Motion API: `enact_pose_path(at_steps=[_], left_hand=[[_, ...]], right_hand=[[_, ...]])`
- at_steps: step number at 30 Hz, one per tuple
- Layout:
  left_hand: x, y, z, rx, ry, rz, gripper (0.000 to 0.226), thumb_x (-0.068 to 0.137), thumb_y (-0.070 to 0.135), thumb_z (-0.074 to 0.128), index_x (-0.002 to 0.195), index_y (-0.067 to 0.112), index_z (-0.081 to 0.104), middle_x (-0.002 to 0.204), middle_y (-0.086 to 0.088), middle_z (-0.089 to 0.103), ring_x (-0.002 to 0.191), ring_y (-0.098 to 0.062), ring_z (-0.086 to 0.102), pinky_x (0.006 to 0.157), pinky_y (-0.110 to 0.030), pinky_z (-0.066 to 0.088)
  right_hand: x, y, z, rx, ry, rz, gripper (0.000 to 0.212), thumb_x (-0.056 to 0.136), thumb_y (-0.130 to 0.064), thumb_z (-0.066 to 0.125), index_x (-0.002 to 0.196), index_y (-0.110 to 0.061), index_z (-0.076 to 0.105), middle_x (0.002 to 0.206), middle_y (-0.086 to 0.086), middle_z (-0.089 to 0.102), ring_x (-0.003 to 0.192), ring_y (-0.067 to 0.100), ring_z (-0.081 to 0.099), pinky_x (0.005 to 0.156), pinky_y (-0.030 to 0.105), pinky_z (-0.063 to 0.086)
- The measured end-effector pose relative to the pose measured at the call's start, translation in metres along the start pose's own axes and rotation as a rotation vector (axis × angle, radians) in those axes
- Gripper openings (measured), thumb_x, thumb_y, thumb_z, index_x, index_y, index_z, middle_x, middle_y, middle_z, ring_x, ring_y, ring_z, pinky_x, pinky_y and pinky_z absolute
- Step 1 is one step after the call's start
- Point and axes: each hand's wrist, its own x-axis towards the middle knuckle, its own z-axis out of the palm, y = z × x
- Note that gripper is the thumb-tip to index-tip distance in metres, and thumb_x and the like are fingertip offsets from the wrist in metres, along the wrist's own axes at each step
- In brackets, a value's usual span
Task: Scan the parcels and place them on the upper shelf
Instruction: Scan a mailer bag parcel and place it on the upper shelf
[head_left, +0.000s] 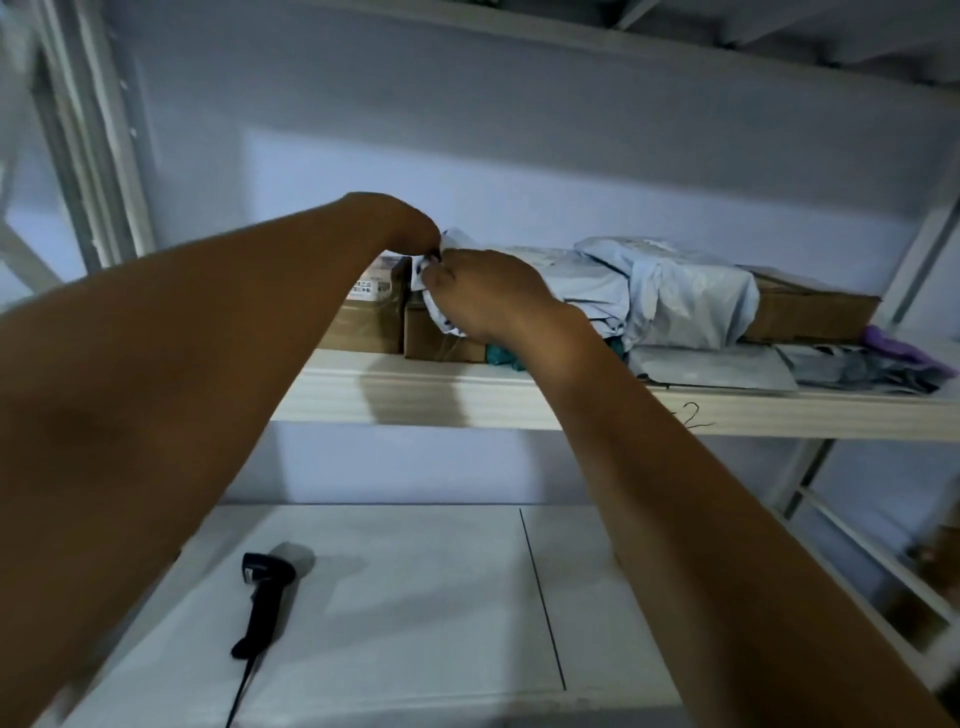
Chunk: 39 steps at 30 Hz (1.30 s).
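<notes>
A: How far along is the task judged to be?

B: Well on. The upper shelf (571, 405) is seen loaded across its middle and right. 1 white parcel (422, 275) is being set at the left of the pile, against the top of a cardboard box. The scanner (265, 597) is laid aside on the lower surface (415, 597), near and to the left, so this parcel is taken as scanned. No waiting parcels are seen below. Whether more are kept out of view cannot be told.

A: How is the parcel held?

B: By 2 hands. The left hand (400, 223) is closed on its top edge in a pinch, and the right hand (483, 291) is curled round its right side. Release is not yet made.

A: And the count?

B: 3 cardboard boxes (369, 317) are counted: 2 side by side at the left, 1 flat at the far right. At least 2 bulky pale bags (675, 296) are heaped between them. 2 flat grey mailers (717, 366) are laid at the near right edge. 1 purple item (904, 348) and 1 teal item (504, 356) are partly shown. 1 scanner is counted.
</notes>
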Motion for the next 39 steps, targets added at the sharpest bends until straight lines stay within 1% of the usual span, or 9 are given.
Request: enact_pose_path(at_steps=[2, 4, 9, 15, 19, 23, 28, 35, 39], left_hand=[[-0.007, -0.016, 0.001, 0.117, -0.038, -0.038, 0.028, 0.102, 0.017, 0.039, 0.080, 0.010, 0.055, 0.092, -0.018, 0.056, 0.069, -0.022, 0.048, 0.077, -0.033, 0.042], [-0.010, -0.024, 0.002, 0.167, -0.017, -0.031, 0.029, 0.101, 0.016, 0.038, 0.074, 0.014, 0.049, 0.081, -0.012, 0.053, 0.064, -0.021, 0.044, 0.074, -0.032, 0.037], [-0.015, -0.021, 0.002, 0.168, 0.001, -0.042, 0.031, 0.100, 0.011, 0.039, 0.070, 0.015, 0.043, 0.070, -0.006, 0.046, 0.058, -0.019, 0.038, 0.060, -0.031, 0.031], [-0.018, -0.021, 0.006, 0.027, 0.121, -0.063, 0.028, 0.102, 0.012, 0.040, 0.075, 0.011, 0.046, 0.075, -0.005, 0.045, 0.070, -0.021, 0.046, 0.064, -0.029, 0.036], [-0.015, -0.011, 0.001, -0.152, 0.348, 0.005, 0.035, 0.098, 0.025, 0.042, 0.107, -0.003, 0.061, 0.102, -0.024, 0.063, 0.099, -0.038, 0.062, 0.077, -0.033, 0.041], [-0.033, 0.018, -0.012, -0.182, 0.535, 0.138, 0.031, 0.093, 0.026, 0.053, 0.067, 0.010, 0.048, 0.073, -0.016, 0.055, 0.080, -0.035, 0.061, 0.066, -0.031, 0.039], [-0.056, 0.057, -0.019, -0.171, 0.696, 0.277, 0.036, 0.088, 0.021, 0.054, 0.057, 0.014, 0.038, 0.057, -0.002, 0.036, 0.051, -0.021, 0.037, 0.055, -0.027, 0.030], [-0.081, 0.135, 0.006, -0.179, 0.650, 0.439, 0.039, 0.088, 0.024, 0.057, 0.056, 0.014, 0.037, 0.057, -0.002, 0.038, 0.066, -0.026, 0.048, 0.058, -0.029, 0.032], [-0.094, 0.184, 0.026, -0.234, 0.593, 0.511, 0.038, 0.087, 0.025, 0.057, 0.057, 0.015, 0.036, 0.057, -0.002, 0.039, 0.066, -0.025, 0.049, 0.052, -0.029, 0.027]], right_hand=[[-0.001, 0.000, 0.001, 0.058, 0.035, 0.021, 0.039, 0.100, -0.038, 0.031, 0.068, -0.025, 0.050, 0.087, 0.000, 0.065, 0.086, 0.024, 0.062, 0.074, 0.032, 0.038], [-0.003, -0.001, 0.000, 0.065, 0.038, 0.010, 0.035, 0.100, -0.036, 0.032, 0.068, -0.028, 0.044, 0.083, -0.001, 0.064, 0.083, 0.024, 0.062, 0.072, 0.032, 0.037], [-0.002, -0.002, -0.003, -0.021, 0.034, -0.008, 0.037, 0.101, -0.041, 0.027, 0.095, -0.016, 0.055, 0.119, 0.010, 0.059, 0.112, 0.031, 0.054, 0.082, 0.037, 0.039], [-0.001, -0.004, 0.002, -0.005, 0.150, -0.022, 0.042, 0.102, -0.042, 0.033, 0.110, -0.016, 0.065, 0.120, 0.008, 0.066, 0.109, 0.030, 0.059, 0.079, 0.035, 0.037], [-0.004, -0.008, -0.004, 0.016, 0.213, -0.035, 0.044, 0.103, -0.044, 0.032, 0.098, -0.016, 0.066, 0.110, 0.006, 0.068, 0.101, 0.027, 0.060, 0.078, 0.035, 0.036], [-0.009, -0.004, -0.024, 0.102, 0.236, -0.015, 0.041, 0.106, -0.037, 0.031, 0.087, -0.014, 0.059, 0.090, 0.003, 0.061, 0.091, 0.026, 0.057, 0.073, 0.035, 0.034], [-0.025, 0.021, -0.054, 0.147, 0.401, 0.072, 0.035, 0.104, -0.022, 0.037, 0.071, -0.016, 0.046, 0.070, -0.002, 0.048, 0.065, 0.016, 0.045, 0.055, 0.030, 0.028], [-0.065, 0.079, -0.072, 0.020, 0.587, 0.187, 0.024, 0.095, -0.021, 0.049, 0.083, -0.011, 0.067, 0.073, 0.002, 0.058, 0.070, 0.026, 0.053, 0.060, 0.029, 0.032], [-0.097, 0.120, -0.089, -0.023, 0.615, 0.250, 0.018, 0.091, -0.019, 0.053, 0.077, -0.016, 0.064, 0.069, 0.001, 0.055, 0.067, 0.024, 0.052, 0.056, 0.027, 0.031]])
